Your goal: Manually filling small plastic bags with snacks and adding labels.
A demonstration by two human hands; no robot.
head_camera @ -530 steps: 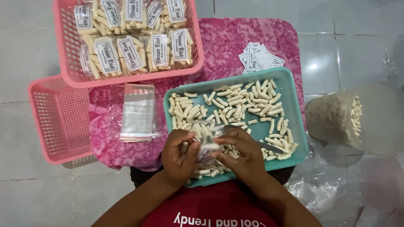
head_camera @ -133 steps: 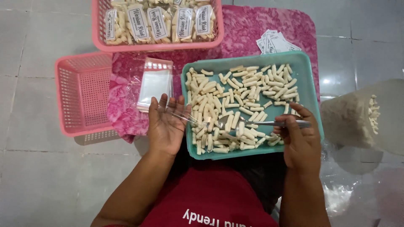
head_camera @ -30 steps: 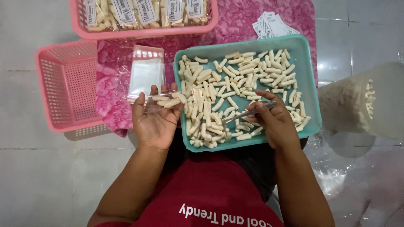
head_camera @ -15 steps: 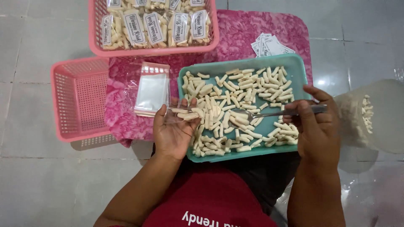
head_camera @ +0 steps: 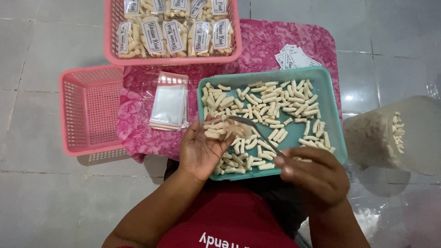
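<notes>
Left hand (head_camera: 202, 149) open, palm up, at the near-left corner of the teal tray (head_camera: 330, 98), cupping a small heap of pale snack sticks (head_camera: 218, 131) on the fingers rather than clenching them. Right hand (head_camera: 317, 177) closed around the handle of a metal spoon (head_camera: 250, 128), near the tray's near edge, right of centre. Spoon bowl tilted over the left palm, touching the heap. More loose sticks (head_camera: 271, 101) spread across the tray floor, thickest at the far side and centre. Stack of empty clear bags (head_camera: 170, 100) just left of the tray, flat on the pink patterned cloth (head_camera: 271, 43). Empty pink basket (head_camera: 89, 110) further left, partly off the cloth. Second pink basket (head_camera: 172, 57) at the far side, filled with sealed, labelled packets (head_camera: 177, 32). Small pile of paper labels (head_camera: 296, 57) beyond the tray's far-right corner. Large clear bag of sticks (head_camera: 390, 135) to the right, on the tiled floor.
</notes>
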